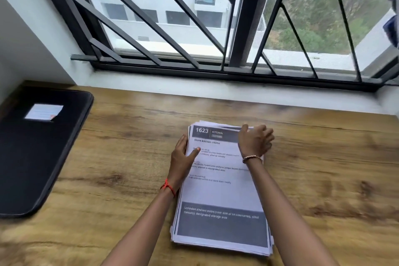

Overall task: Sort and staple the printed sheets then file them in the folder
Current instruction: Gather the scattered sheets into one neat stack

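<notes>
— Where did the sheets sit?

— A thick stack of printed sheets (222,192) lay flat on the wooden worktop (323,179), edges fanned and uneven. The black folder (38,153) lay closed, well apart at the far left. I saw no stapler.

— And the hands?

— The left hand (182,157) rested open against the stack's left edge, thumb on the top page. The right hand (255,140) hovered at the top right corner, fingers loosely curled, blurred; whether it pinched a page I could not tell.

— How would the paper handle?

— Heavy as a block, I judged, but each sheet light, limp and slippery. Best squeezed by both long edges to square it, or lifted singly by a corner.
</notes>
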`<action>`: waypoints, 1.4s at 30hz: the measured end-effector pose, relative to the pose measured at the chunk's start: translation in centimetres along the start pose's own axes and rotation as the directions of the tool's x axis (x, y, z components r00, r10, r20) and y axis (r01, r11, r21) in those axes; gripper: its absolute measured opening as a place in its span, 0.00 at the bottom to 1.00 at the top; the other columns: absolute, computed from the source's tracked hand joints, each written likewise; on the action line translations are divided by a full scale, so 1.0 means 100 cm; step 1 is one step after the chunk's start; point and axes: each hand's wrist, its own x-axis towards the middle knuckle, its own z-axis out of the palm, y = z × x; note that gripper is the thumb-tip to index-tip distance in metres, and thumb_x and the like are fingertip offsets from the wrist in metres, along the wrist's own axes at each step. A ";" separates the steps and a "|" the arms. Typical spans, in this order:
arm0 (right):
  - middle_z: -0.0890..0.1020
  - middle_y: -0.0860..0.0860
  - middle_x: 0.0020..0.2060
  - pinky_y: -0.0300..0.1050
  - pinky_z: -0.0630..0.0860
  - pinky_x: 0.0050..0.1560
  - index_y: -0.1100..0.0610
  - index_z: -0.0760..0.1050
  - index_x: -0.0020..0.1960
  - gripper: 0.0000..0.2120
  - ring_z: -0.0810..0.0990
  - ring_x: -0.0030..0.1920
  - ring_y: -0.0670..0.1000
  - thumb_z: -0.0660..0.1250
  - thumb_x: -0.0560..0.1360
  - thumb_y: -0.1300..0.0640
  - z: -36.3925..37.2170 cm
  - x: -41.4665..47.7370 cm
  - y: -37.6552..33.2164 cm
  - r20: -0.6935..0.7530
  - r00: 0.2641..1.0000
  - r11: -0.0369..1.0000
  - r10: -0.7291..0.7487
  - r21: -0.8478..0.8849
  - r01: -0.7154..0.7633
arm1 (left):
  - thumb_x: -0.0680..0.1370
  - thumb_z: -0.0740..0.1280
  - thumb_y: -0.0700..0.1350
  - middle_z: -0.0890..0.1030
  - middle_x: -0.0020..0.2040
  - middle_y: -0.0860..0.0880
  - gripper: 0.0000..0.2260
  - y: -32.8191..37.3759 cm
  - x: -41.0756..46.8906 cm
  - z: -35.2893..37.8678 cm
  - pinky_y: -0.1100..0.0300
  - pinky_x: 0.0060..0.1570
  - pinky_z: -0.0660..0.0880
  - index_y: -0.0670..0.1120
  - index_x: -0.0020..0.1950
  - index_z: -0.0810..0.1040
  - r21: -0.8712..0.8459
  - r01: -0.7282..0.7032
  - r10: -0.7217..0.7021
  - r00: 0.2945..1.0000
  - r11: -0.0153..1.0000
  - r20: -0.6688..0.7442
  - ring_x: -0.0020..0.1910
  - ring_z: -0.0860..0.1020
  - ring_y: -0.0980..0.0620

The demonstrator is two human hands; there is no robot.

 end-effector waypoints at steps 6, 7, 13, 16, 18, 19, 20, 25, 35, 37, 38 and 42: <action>0.63 0.64 0.66 0.55 0.63 0.62 0.72 0.54 0.70 0.41 0.62 0.65 0.62 0.60 0.74 0.40 -0.003 -0.030 0.047 0.124 0.990 0.973 0.067 -0.226 -0.038 | 0.75 0.70 0.42 0.65 0.73 0.49 0.30 0.015 0.009 0.010 0.58 0.72 0.59 0.41 0.74 0.62 0.017 -0.049 0.047 0.990 0.999 0.132 0.73 0.62 0.52; 0.63 0.64 0.65 0.55 0.64 0.61 0.72 0.55 0.69 0.40 0.62 0.65 0.62 0.61 0.74 0.40 -0.006 -0.029 0.050 0.117 0.991 0.977 0.061 -0.212 -0.035 | 0.74 0.70 0.43 0.68 0.71 0.51 0.29 0.014 0.012 0.011 0.55 0.71 0.62 0.41 0.73 0.64 0.009 -0.030 0.028 0.989 1.000 0.146 0.71 0.65 0.51; 0.62 0.64 0.65 0.56 0.64 0.62 0.73 0.57 0.67 0.38 0.62 0.65 0.63 0.63 0.74 0.43 -0.018 -0.029 0.053 0.158 0.972 0.962 0.171 -0.241 -0.130 | 0.73 0.70 0.42 0.71 0.34 0.49 0.13 0.018 0.013 0.015 0.63 0.31 0.65 0.42 0.34 0.67 0.068 0.108 -0.098 0.987 0.992 -0.127 0.35 0.69 0.51; 0.63 0.64 0.64 0.55 0.66 0.62 0.72 0.57 0.67 0.37 0.63 0.65 0.64 0.66 0.73 0.45 -0.022 -0.028 0.052 0.235 0.959 0.974 0.157 -0.200 -0.111 | 0.71 0.72 0.43 0.68 0.29 0.49 0.16 0.025 0.015 0.010 0.62 0.27 0.60 0.43 0.29 0.68 0.139 0.179 -0.172 0.983 0.974 -0.063 0.30 0.66 0.51; 0.64 0.65 0.64 0.55 0.67 0.62 0.71 0.58 0.66 0.37 0.64 0.66 0.64 0.69 0.71 0.47 -0.025 -0.024 0.056 0.251 0.954 0.981 0.166 -0.139 -0.134 | 0.69 0.74 0.43 0.72 0.32 0.46 0.11 0.029 0.020 0.005 0.61 0.30 0.63 0.41 0.33 0.74 0.111 0.228 -0.231 0.973 0.967 0.011 0.32 0.70 0.50; 0.64 0.65 0.64 0.55 0.67 0.62 0.70 0.59 0.66 0.37 0.64 0.65 0.64 0.70 0.71 0.48 -0.027 -0.022 0.058 0.260 0.950 0.982 0.174 -0.116 -0.148 | 0.68 0.75 0.43 0.72 0.33 0.46 0.10 0.033 0.021 0.003 0.60 0.32 0.64 0.41 0.35 0.75 0.098 0.251 -0.256 0.966 0.963 0.039 0.33 0.71 0.50; 0.65 0.65 0.64 0.55 0.68 0.61 0.69 0.60 0.65 0.36 0.65 0.65 0.64 0.71 0.70 0.48 -0.028 -0.021 0.060 0.274 0.945 0.982 0.180 -0.104 -0.156 | 0.65 0.76 0.42 0.73 0.33 0.46 0.10 0.033 0.022 0.001 0.59 0.33 0.65 0.40 0.35 0.75 0.089 0.271 -0.276 0.959 0.959 0.059 0.33 0.71 0.50; 0.67 0.61 0.65 0.49 0.67 0.60 0.65 0.68 0.64 0.32 0.65 0.66 0.62 0.74 0.66 0.50 -0.033 -0.014 0.068 0.351 0.919 0.983 0.179 -0.015 -0.185 | 0.64 0.73 0.35 0.80 0.44 0.42 0.14 0.037 0.014 -0.007 0.57 0.42 0.78 0.42 0.46 0.76 -0.058 0.281 -0.261 0.938 0.958 0.229 0.43 0.79 0.44; 0.72 0.54 0.52 0.41 0.68 0.48 0.65 0.66 0.59 0.32 0.73 0.54 0.52 0.78 0.64 0.55 -0.051 -0.023 0.084 0.383 0.919 0.898 0.098 0.364 -0.247 | 0.77 0.63 0.32 0.81 0.48 0.44 0.11 0.043 -0.026 -0.007 0.54 0.43 0.77 0.47 0.53 0.70 -0.291 0.004 0.073 0.965 0.957 0.253 0.42 0.79 0.49; 0.75 0.55 0.51 0.39 0.71 0.46 0.62 0.70 0.56 0.25 0.73 0.50 0.50 0.77 0.65 0.56 -0.063 -0.027 0.084 0.421 0.906 0.852 0.050 0.455 -0.259 | 0.76 0.64 0.31 0.84 0.42 0.48 0.12 0.049 -0.032 -0.011 0.54 0.41 0.79 0.47 0.52 0.71 -0.387 0.000 0.110 0.958 0.922 0.263 0.39 0.81 0.51; 0.78 0.56 0.51 0.38 0.75 0.43 0.62 0.73 0.54 0.22 0.76 0.48 0.51 0.77 0.65 0.57 -0.070 -0.028 0.082 0.446 0.895 0.814 0.006 0.518 -0.264 | 0.76 0.64 0.31 0.84 0.41 0.49 0.12 0.054 -0.035 -0.015 0.55 0.40 0.81 0.46 0.53 0.71 -0.425 -0.002 0.128 0.954 0.905 0.269 0.38 0.82 0.51; 0.82 0.60 0.49 0.44 0.81 0.47 0.60 0.79 0.47 0.14 0.81 0.45 0.54 0.77 0.64 0.62 -0.102 -0.037 0.057 0.292 0.942 0.706 -0.162 0.701 -0.096 | 0.76 0.63 0.31 0.82 0.46 0.44 0.12 0.077 -0.040 -0.029 0.53 0.42 0.81 0.45 0.55 0.69 -0.488 -0.093 0.213 0.957 0.868 0.195 0.41 0.83 0.51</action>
